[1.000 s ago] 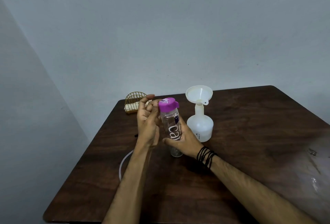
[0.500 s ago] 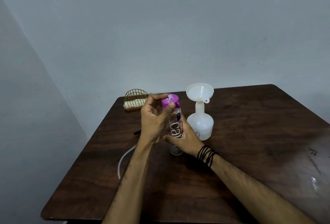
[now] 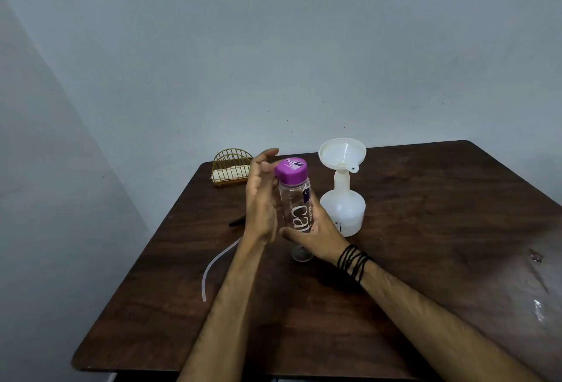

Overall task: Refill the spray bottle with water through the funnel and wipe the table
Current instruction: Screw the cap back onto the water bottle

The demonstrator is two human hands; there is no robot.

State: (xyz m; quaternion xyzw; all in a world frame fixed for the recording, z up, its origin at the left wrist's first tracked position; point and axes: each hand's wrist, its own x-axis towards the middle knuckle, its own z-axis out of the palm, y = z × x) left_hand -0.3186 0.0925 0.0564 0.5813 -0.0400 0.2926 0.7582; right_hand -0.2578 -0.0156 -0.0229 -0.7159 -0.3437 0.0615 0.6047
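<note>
A clear water bottle (image 3: 296, 208) with a purple cap (image 3: 291, 171) stands on the dark wooden table (image 3: 425, 229). My right hand (image 3: 316, 234) grips its lower body from the right. My left hand (image 3: 260, 199) is beside the bottle's left, fingers spread and raised near the cap, holding nothing. Just right of them stands the white spray bottle (image 3: 343, 208) without its head, a white funnel (image 3: 342, 153) seated in its neck.
A gold wire holder (image 3: 231, 168) with folded cloth sits at the table's back left corner. A black spray head (image 3: 237, 221) and its thin white tube (image 3: 213, 266) lie left of my left arm. Wet patches (image 3: 536, 290) glisten at the right.
My left hand was pinching the purple cap half a second ago; it has let go and opened beside the bottle. The cap now sits flat on the bottle.
</note>
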